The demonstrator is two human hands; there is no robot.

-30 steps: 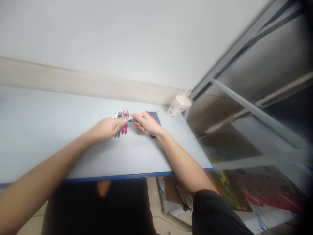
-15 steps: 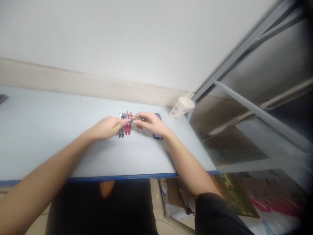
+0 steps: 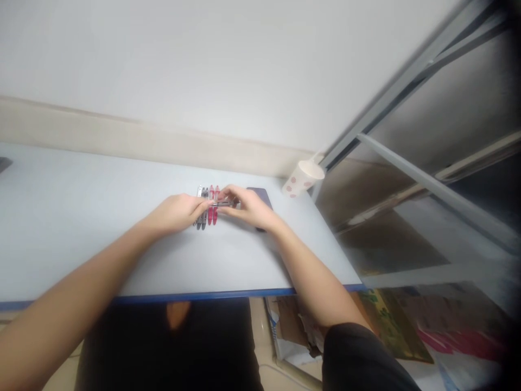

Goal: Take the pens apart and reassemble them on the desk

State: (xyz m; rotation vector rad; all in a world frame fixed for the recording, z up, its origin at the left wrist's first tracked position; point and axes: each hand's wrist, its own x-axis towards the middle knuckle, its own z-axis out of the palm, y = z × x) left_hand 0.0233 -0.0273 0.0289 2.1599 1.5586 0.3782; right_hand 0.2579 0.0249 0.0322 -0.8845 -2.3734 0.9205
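With the row of pens point(image 3: 210, 217) as the dial's centre on the table point(image 3: 122, 260), the left hand point(image 3: 179, 210) is at 9 o'clock, partly in front of it, and the right hand point(image 3: 246, 209) at 3 o'clock. Between the hands lies the held pen point(image 3: 223, 204). Partly behind the right hand, also at 3 o'clock, is a flat item point(image 3: 262, 195); beyond it, between 2 and 3, stands the cup point(image 3: 299, 179), near the metal frame point(image 3: 407, 168). The wall point(image 3: 228, 70) is at 12, the table's near edge point(image 3: 203, 296) at 6.
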